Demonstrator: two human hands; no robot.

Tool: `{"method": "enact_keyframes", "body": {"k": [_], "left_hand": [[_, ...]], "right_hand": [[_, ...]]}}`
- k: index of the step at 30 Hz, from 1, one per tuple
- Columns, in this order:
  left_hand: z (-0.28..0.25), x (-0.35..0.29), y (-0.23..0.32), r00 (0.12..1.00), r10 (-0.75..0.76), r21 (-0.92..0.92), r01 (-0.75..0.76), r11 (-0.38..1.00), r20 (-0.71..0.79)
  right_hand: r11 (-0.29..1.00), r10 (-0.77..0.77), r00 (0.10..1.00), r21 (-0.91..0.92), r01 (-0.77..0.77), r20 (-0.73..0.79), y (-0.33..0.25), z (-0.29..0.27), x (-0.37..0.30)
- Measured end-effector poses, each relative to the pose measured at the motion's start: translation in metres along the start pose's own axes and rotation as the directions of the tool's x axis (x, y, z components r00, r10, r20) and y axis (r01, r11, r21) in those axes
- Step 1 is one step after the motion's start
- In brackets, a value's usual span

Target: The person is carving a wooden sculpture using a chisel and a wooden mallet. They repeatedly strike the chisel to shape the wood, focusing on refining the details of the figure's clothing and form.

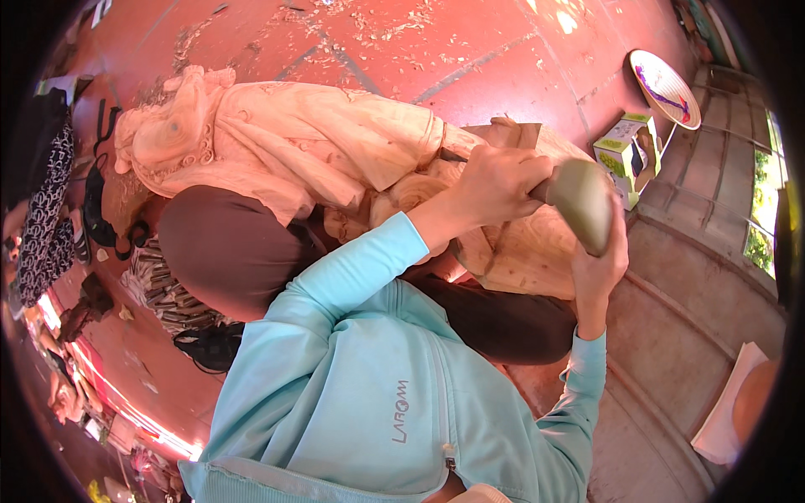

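A large pale wooden statue [327, 134] with carved robe folds lies on its side across the floor in front of my knees. My left hand [503, 183] is closed around the short handle of a wooden mallet. The mallet's rounded, greenish-brown head [584, 210] is slightly blurred and hangs over the right end of the statue. Just beyond it my right hand [605, 261] is raised with curled fingers, partly covered by the mallet head. What that hand grips is hidden behind the head.
Wood chips [402, 33] litter the red tiled floor. At the right stand a green-and-white box [616, 151] and a conical hat [667, 88]. A roll of many chisels [172, 281] lies beside my left knee, next to a black bag [210, 345].
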State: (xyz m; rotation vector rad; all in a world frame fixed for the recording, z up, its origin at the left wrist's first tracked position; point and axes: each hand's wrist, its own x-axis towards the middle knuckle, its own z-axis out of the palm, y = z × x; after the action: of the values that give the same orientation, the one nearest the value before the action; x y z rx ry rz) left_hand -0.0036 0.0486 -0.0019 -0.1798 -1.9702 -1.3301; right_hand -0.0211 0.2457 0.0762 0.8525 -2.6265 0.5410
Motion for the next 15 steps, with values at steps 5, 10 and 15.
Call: {"method": "enact_keyframes", "body": {"k": [5, 10, 15], "left_hand": [[0.005, 0.001, -0.003, 1.000, -0.005, -0.012, 0.005, 1.000, -0.002], [0.004, -0.002, -0.005, 1.000, -0.016, -0.041, 0.017, 0.999, 0.027], [0.007, 0.000, -0.004, 1.000, -0.003, 0.030, 0.002, 1.000, 0.015]], "right_hand": [[0.982, 0.175, 0.984, 0.080, -0.171, -0.036, -0.002, -0.006, 0.001], [0.947, -0.103, 0.974, -0.280, 0.158, 0.204, -0.018, -0.014, 0.017], [0.965, 0.243, 0.968, 0.112, -0.236, -0.056, 0.000, -0.011, -0.001]]}}
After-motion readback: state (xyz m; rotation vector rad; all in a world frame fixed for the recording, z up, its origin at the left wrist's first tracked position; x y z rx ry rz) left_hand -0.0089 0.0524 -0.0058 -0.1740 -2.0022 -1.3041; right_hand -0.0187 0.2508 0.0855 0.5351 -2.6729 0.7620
